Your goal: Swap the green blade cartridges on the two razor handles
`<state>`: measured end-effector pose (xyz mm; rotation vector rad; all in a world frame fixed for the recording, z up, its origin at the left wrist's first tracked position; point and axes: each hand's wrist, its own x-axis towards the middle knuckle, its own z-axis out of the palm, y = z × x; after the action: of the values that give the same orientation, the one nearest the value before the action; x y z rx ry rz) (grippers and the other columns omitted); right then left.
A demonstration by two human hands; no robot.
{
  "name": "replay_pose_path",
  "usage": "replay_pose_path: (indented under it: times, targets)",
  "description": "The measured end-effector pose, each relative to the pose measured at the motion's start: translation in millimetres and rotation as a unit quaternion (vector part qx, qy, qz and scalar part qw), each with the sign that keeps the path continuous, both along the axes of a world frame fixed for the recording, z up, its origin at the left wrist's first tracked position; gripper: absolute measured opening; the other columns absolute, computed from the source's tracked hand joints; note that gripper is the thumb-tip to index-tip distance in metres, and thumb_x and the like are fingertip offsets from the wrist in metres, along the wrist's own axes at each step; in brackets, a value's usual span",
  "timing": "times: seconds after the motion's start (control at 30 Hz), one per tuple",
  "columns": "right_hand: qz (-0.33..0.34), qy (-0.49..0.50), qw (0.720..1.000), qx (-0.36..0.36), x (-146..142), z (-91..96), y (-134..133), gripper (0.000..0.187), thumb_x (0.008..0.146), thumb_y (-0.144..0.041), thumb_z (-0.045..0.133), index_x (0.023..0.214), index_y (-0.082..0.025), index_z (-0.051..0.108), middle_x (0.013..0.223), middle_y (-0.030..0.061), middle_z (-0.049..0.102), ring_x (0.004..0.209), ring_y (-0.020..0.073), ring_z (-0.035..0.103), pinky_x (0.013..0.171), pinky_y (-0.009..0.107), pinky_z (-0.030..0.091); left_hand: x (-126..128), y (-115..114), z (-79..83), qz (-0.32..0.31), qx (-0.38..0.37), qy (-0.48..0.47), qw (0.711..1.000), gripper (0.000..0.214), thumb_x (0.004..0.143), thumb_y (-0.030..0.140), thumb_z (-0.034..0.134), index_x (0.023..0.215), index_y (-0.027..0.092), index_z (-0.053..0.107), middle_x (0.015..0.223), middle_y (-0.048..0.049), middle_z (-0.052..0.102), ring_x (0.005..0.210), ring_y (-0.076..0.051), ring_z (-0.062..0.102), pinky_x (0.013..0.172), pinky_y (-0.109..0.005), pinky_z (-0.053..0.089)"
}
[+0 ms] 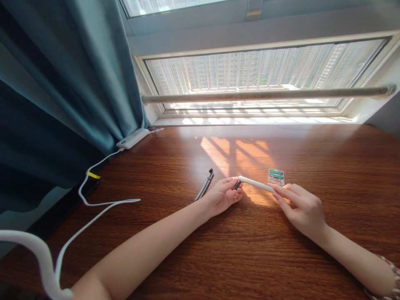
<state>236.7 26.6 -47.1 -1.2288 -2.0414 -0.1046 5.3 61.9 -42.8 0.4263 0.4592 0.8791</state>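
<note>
My left hand (pixel 223 196) is closed in a pinch on a small dark razor cartridge (pixel 237 185), above the table. The fingers of my right hand (pixel 300 206) are pinched on the right end of a slim white razor handle (pixel 256 183). The handle's left end is at the cartridge; whether the two are joined I cannot tell. Just beyond my left wrist a grey and black razor (pixel 204 186) lies on the table, partly hidden by the forearm. Past my right hand is a small clear case (pixel 276 176) with dark, green-striped cartridges in it.
The brown wooden table (pixel 200 258) reaches to a window with a horizontal rail (pixel 265 95). At the far left a white power bank (pixel 133 138) lies by the blue curtain (pixel 103 75). Its white cable (pixel 81 189) runs down to a white curved tube (pixel 39 250) at lower left.
</note>
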Motion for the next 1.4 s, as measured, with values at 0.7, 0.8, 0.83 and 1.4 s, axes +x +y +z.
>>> replay_pose_path:
  times: [0.7, 0.8, 0.83, 1.4]
  targets:
    - [0.001, 0.292, 0.882, -0.369, -15.2, 2.8, -4.7, 0.039, 0.081, -0.038, 0.050, 0.117, -0.021, 0.052, 0.059, -0.0035, 0.052, 0.043, 0.0097, 0.045, 0.040, 0.021, 0.035, -0.1, 0.7, 3.0, 0.006, 0.010, 0.032, 0.999, 0.026, 0.077, 0.016, 0.060, 0.102, 0.008, 0.060, 0.084, -0.0063, 0.058, 0.065, -0.006, 0.054, 0.062, -0.016, 0.045]
    - [0.007, 0.247, 0.888, -0.388, -15.7, 3.7, -5.1, 0.039, 0.082, -0.036, 0.049, 0.117, -0.021, 0.053, 0.062, -0.0027, 0.052, 0.043, 0.0095, 0.047, 0.041, 0.022, 0.038, 0.8, 1.0, 2.7, 0.015, 0.015, 0.033, 0.999, 0.024, 0.077, 0.015, 0.060, 0.100, 0.008, 0.061, 0.081, -0.0053, 0.058, 0.064, -0.006, 0.054, 0.061, -0.016, 0.045]
    - [0.006, 0.211, 0.908, -0.362, -14.8, 4.9, -4.5, 0.036, 0.082, -0.035, 0.048, 0.115, -0.021, 0.055, 0.067, -0.0014, 0.054, 0.046, 0.0100, 0.049, 0.045, 0.023, 0.041, 1.1, 1.0, 2.5, 0.017, 0.014, 0.035, 0.999, 0.024, 0.076, 0.015, 0.061, 0.099, 0.008, 0.061, 0.080, -0.0049, 0.058, 0.064, -0.006, 0.054, 0.060, -0.016, 0.045]
    - [-0.191, -0.315, 0.913, -0.174, -48.7, 13.5, -14.2, 0.037, 0.086, -0.021, 0.036, 0.120, -0.015, 0.048, 0.082, 0.0082, 0.059, 0.057, 0.0170, 0.061, 0.044, 0.025, 0.034, 3.0, -1.5, 1.8, 0.014, 0.052, 0.072, 0.996, 0.027, 0.071, 0.020, 0.067, 0.096, 0.011, 0.063, 0.078, -0.0038, 0.056, 0.064, -0.006, 0.051, 0.059, -0.016, 0.043]
